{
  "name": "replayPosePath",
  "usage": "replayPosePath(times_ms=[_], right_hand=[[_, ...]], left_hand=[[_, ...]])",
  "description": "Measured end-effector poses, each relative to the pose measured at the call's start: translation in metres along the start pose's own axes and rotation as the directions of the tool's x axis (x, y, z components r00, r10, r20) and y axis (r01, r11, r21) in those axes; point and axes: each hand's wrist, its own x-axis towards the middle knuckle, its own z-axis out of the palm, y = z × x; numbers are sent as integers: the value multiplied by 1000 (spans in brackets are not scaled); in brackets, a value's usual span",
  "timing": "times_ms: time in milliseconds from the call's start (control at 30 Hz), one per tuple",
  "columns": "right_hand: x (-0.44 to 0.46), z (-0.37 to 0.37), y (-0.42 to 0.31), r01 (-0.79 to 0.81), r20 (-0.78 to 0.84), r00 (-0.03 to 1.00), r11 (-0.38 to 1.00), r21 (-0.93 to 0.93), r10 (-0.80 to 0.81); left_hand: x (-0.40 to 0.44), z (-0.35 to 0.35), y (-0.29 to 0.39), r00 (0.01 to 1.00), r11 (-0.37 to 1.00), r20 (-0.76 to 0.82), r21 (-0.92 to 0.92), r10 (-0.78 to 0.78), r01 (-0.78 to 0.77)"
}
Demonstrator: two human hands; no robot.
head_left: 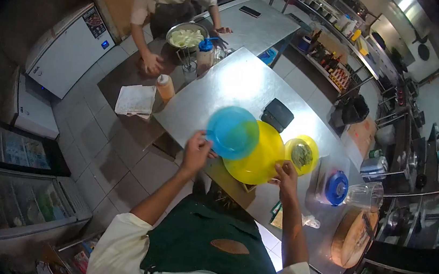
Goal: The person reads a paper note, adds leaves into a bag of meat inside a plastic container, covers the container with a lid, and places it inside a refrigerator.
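My left hand point(196, 153) grips the near left rim of a see-through blue plastic bowl point(228, 130). The blue bowl overlaps a large round yellow plastic bowl point(257, 165), whose colour shows green through it. On the yellow bowl's right edge, my right hand point(286, 180) is closed with thumb and fingers at the rim. Just beyond that hand is a smaller yellow bowl point(313, 147) with dark green leaves point(301, 154) inside. A black box-like item point(278, 115) lies behind the large yellow bowl on the steel table point(196, 104).
Across the table stands another person point(164, 1) by a bowl of pale green pieces point(186, 37). A squeeze bottle point(165, 86) and papers point(136, 100) are at left. A blue-lidded container point(336, 187), clear jug point(364, 195) and round wooden board point(348, 241) are at right.
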Motion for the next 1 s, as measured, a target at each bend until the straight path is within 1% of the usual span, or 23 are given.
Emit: replayPosePath(times_ms=[33, 67, 133, 200, 267, 300, 333, 367, 400, 433, 467, 500, 533, 567, 600, 667, 700, 733, 767, 800, 867, 933, 1000], right_hand=[[5, 3, 1, -5, 11, 1000, 1000, -6, 5], [9, 4, 2, 0, 8, 1000, 1000, -9, 0], [14, 4, 3, -19, 21, 1000, 999, -41, 20], [15, 1, 2, -48, 7, 999, 999, 0, 48], [15, 3, 2, -78, 0, 997, 996, 41, 78], [14, 6, 3, -151, -81, 984, 987, 59, 156], [14, 8, 4, -219, -159, 960, 972, 83, 230], [13, 11, 6, -218, -156, 961, 973, 80, 228], [14, 13, 10, -213, -113, 969, 975, 67, 219], [14, 16, 12, -210, -69, 975, 976, 53, 213], [17, 18, 14, -210, -62, 975, 977, 47, 212], [20, 20, 15, -198, -39, 980, 979, -55, 196], [23, 22, 17, -183, -15, 983, 971, -155, 183], [25, 24, 19, -181, -9, 983, 970, -161, 182], [29, 27, 21, -163, -14, 987, 978, -126, 163], [35, 28, 34, -149, -15, 989, 984, -97, 148], [39, 27, 42, -106, 7, 994, 992, -65, 107], [42, 31, 38, -62, 29, 998, 998, -34, 63], [47, 36, 33, -58, 37, 998, 998, -37, 59], [47, 43, 32, -40, 48, 998, 997, -61, 43], [43, 74, 19, -33, 67, 997, 997, -73, 38], [52, 109, 4, 15, 113, 994, 1000, -9, -14], [74, 139, 0, -9, 136, 991, 1000, -25, 13]], left_hand=[[-3, 9, -7, 998, 1000, 59, -6, -13, 13], [-7, 17, -8, 998, 1000, 62, -11, -9, 10], [-14, 31, -4, 990, 995, 141, 95, 9, -23], [-16, 34, 8, 993, 992, 118, 126, -12, -3], [-12, 32, 16, 997, 903, 56, 423, 52, -71], [-6, 30, 12, 997, 905, 54, 421, 52, -69], [3, 28, 0, 992, 854, 1, 509, 126, -109], [14, 26, -14, 978, 792, -45, 595, 205, -138], [28, 26, -36, 977, 793, -52, 594, 207, -137], [43, 27, -62, 973, 824, -15, 535, 232, -188], [50, 29, -63, 965, 848, 19, 472, 262, -240], [54, 29, -65, 965, 849, 9, 472, 263, -236], [54, 32, -49, 986, 897, 97, 411, 134, -163], [57, 35, -44, 981, 931, 192, 355, 12, -81], [57, 42, -39, 983, 932, 185, 353, 15, -81], [50, 50, -43, 992, 893, 66, 433, 107, -125], [48, 48, -44, 993, 894, 59, 431, 107, -122], [46, 48, -40, 986, 895, 5, 420, 164, -151], [48, 45, -33, 974, 892, -48, 413, 223, -184], [49, 40, -28, 974, 891, -55, 417, 221, -179], [47, 22, -1, 959, 943, -173, 288, 224, -168], [63, -5, 12, 943, 928, -200, 318, 266, -195], [86, -34, 21, 922, 908, -216, 347, 321, -235]])
